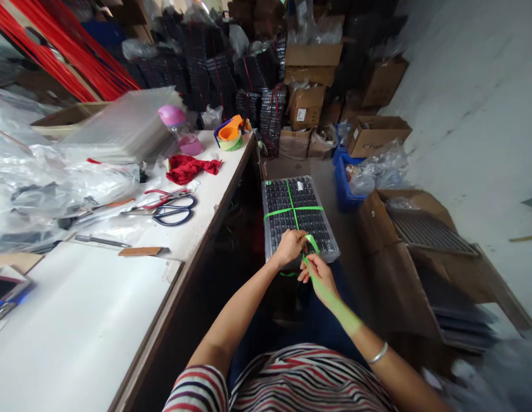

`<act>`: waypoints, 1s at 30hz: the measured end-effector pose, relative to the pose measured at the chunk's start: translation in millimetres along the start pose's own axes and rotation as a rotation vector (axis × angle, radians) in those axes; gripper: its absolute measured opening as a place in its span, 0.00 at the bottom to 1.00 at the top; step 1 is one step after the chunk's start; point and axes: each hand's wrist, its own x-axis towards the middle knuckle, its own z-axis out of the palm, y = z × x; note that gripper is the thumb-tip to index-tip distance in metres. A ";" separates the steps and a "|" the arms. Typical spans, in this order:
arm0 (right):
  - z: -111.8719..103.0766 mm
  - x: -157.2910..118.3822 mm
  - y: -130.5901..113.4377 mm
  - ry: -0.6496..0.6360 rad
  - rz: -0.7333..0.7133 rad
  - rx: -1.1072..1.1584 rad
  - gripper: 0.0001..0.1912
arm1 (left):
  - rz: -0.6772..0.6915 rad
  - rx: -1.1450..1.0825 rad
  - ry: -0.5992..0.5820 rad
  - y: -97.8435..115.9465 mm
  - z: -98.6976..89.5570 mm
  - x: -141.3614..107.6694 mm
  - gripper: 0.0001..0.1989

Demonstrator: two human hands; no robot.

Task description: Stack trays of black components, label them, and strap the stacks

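Evidently mid-tying, the left hand (pixel 290 246) and right hand (pixel 320 277) both pinch green strap (pixel 311 243) at the near edge of the bundled tray stack (pixel 298 214), likely needing tension next.

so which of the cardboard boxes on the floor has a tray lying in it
The open cardboard box at right, beside the hands; a gridded tray lies in it. The others hold bags or stand stacked.

— What can't you make out?
— The left hand (pixel 290 246) and right hand (pixel 320 278) cover the near edge of the tray stack (pixel 298 216), hiding where the green strap (pixel 294 210) ends.
— Anything else?
— The tray's contents are too small to tell, the cardboard box (pixel 424 240) blurs rightward, and a dark device (pixel 4 294) is cut off at the left edge.
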 end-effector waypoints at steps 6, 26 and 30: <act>14.1 -6.1 1.6 0.099 0.065 0.113 0.18 | -0.010 0.059 0.125 3.7 1.4 -10.9 0.13; -6.8 23.8 -32.5 0.278 -0.054 -0.306 0.10 | 0.321 0.126 -0.203 -5.3 -22.6 -23.8 0.06; -9.8 29.3 -32.1 0.243 0.074 -0.286 0.08 | 0.312 0.109 -0.122 -13.9 -17.0 -33.8 0.13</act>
